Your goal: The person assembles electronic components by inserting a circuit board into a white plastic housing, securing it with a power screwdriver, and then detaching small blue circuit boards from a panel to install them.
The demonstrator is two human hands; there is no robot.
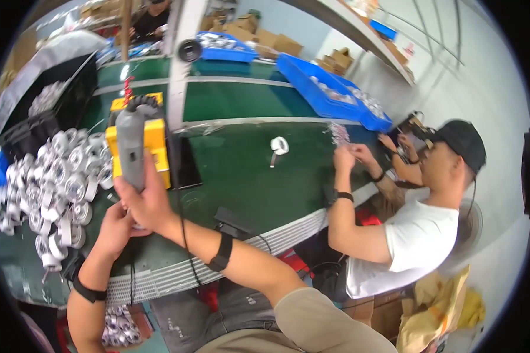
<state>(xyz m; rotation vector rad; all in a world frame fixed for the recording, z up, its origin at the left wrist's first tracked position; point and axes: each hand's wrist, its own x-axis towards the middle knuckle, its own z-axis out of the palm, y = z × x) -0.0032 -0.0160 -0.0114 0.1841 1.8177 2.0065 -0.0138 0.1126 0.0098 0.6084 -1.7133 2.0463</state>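
We've got the green workbench [253,182] sweeping right across the view, a pale ridged strip along its near edge. Over on the right we see a co-worker [406,241] in a white top and black cap, both hands raised near the far end. And on our left, what a pile: the heap of white parts [59,170], round, glossy-rimmed, tumbled every way up! Beyond the bench's middle sits a long blue tray [297,79] of pale pieces; behind the heap, a black crate [79,88] holds more. Just beyond our hands stands the yellow block [156,141], bright and squarish.

Now to the grip: our right hand [147,200] is wrapped snugly around the lower end of the grey power tool [131,141]. Our left hand [115,230] is tucked right below it, fingers bent inward; we can't tell what it pinches, because the fingers hide it. And look at that tool, near upright in front of the yellow block: a stout grey barrel, rounded at the shoulders, with a small dark switch [133,156] on its side and its tip out of sight. Off on its own, mid-bench, lies one loose white part [279,145], a ring with a thin stem.
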